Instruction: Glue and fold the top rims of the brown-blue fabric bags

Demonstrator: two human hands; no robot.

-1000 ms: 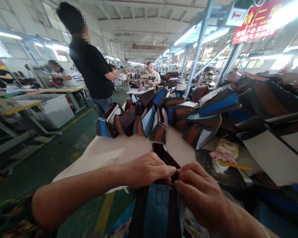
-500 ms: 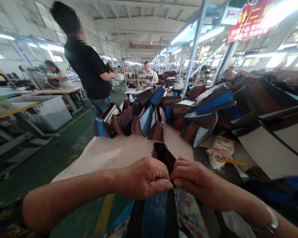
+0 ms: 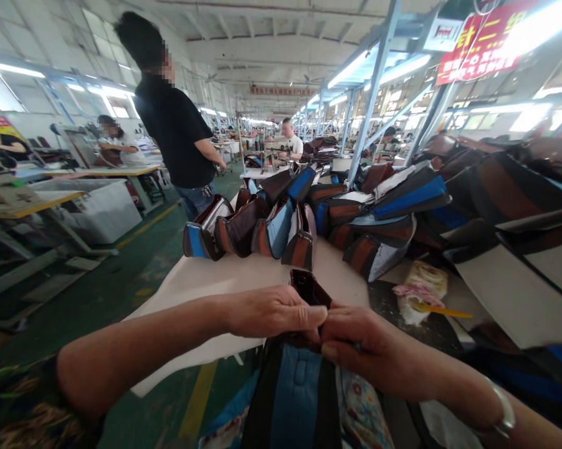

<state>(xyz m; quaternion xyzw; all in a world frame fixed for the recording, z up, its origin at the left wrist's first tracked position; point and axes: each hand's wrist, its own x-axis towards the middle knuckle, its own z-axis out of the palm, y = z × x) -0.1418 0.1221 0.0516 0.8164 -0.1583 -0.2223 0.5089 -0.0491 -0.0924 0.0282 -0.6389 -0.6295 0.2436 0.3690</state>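
Note:
A bag [image 3: 300, 390] with a blue stripe between dark bands faces me at the bottom middle, its maroon inner side showing past my hands. My left hand [image 3: 276, 312] is closed on the bag's upper edge, thumb lying along the top and pointing right. Right beside it, my right hand [image 3: 367, 340] pinches the same rim with curled fingers. The two hands meet at the rim, and the fingertips hide the exact spot they grip. A flowered cloth [image 3: 362, 405] shows beneath the bag at its right.
Several similar bags [image 3: 237, 231] stand in a row on the pale table [image 3: 206, 287], with a larger heap [image 3: 402, 193] behind at right. A glue-smeared container [image 3: 419, 290] with a yellow-handled tool [image 3: 449, 310] lies right. A person in black [image 3: 173, 131] stands left beyond the table.
My left hand's thumb has shifted up and lies straighter over the rim, and the right hand is turned slightly. The standing person's forearm has lowered.

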